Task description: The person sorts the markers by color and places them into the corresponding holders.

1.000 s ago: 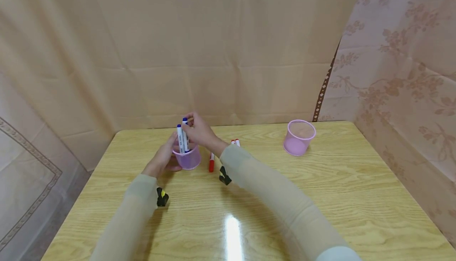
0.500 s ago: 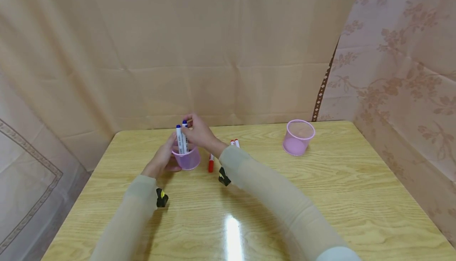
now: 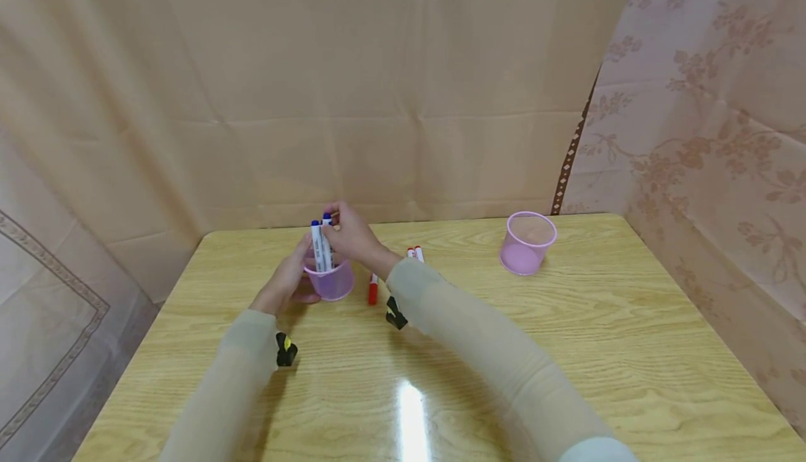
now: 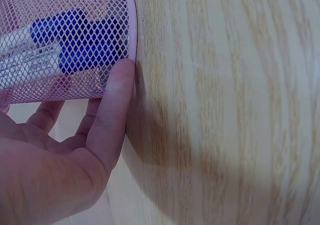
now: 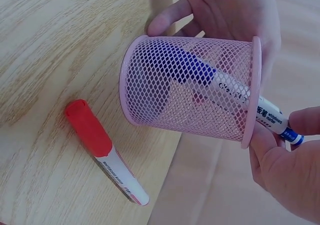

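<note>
A pink mesh pen cup [image 3: 334,285] stands on the table at centre-left in the head view. My left hand [image 3: 283,283] holds its left side, with one fingertip low near the base in the left wrist view. Two white whiteboard markers with blue caps stand inside, caps down. The left one [image 3: 317,246] leans on the rim. The blue-ended top of the other whiteboard marker [image 5: 270,115] is pinched between thumb and fingers of my right hand [image 3: 355,233]. Through the mesh, both blue caps [image 4: 82,47] show near the cup's bottom.
A red-capped whiteboard marker [image 5: 90,130] lies just right of the cup. Two more red-ended markers [image 3: 415,252] lie farther right, partly behind my right forearm. A second pink mesh cup [image 3: 529,255] stands at the table's back right. A beige curtain [image 3: 403,98] hangs behind the table.
The marker in my right hand has dropped slightly into the cup over the first half second, then stays put. My left hand keeps its hold on the cup.
</note>
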A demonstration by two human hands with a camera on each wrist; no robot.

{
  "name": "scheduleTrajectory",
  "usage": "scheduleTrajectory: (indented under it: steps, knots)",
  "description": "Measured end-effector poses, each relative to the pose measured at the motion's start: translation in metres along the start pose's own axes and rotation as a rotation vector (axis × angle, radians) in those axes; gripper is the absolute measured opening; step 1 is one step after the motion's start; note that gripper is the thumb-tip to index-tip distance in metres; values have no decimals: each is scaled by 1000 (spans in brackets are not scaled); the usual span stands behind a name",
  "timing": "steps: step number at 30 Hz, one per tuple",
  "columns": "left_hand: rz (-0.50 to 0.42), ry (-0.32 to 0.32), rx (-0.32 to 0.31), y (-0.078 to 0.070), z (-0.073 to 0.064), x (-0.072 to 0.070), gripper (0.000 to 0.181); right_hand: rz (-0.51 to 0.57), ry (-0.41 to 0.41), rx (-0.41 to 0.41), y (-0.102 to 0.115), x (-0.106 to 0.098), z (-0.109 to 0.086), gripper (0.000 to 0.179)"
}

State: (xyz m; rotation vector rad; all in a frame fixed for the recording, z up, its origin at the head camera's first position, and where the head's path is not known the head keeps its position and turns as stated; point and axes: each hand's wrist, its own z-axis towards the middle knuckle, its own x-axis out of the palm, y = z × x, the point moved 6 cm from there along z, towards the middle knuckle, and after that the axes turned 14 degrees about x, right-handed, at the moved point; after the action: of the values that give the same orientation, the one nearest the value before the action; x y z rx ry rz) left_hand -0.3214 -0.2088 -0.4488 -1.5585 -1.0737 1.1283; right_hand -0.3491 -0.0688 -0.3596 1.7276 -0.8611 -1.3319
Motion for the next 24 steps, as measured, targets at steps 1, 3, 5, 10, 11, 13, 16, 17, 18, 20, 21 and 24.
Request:
scheduleTrajectory:
  steps: [1,3,5,10,11,13,16,17,18,20,21,24]
  knots:
    - [1,0,0,0,0,0,98,-2,2,4,0,0,0,37]
    - [4,-1,-3,0,0,-1,98,-14,4,11,0,0,0,38]
    - [4,-1,-3,0,1,0,97,-29,7,21,0,0,0,38]
    - [-5,-6,-9,0,1,1,96,-44,16,51,0,1,0,37]
    - [-6,-6,-10,0,0,1,97,-43,20,57,0,1,0,37]
    - [-5,-7,-13,0,0,0,98,-39,23,66,-1,2,-1,36]
    - [-2,-5,-14,0,0,0,99,-35,25,69,-1,3,-1,36]
    - [-1,-4,-13,0,0,0,99,-33,24,66,-1,3,-1,36]
    - [-4,-4,-12,0,0,0,99,-31,22,61,-1,3,-1,35]
    - [-10,-5,-15,0,1,1,97,-36,18,52,-1,3,-1,34]
    - [-11,-3,-13,0,1,1,97,-40,16,48,0,3,-1,34]
    - [-8,-3,-15,0,1,1,95,-56,11,46,0,4,-1,34]
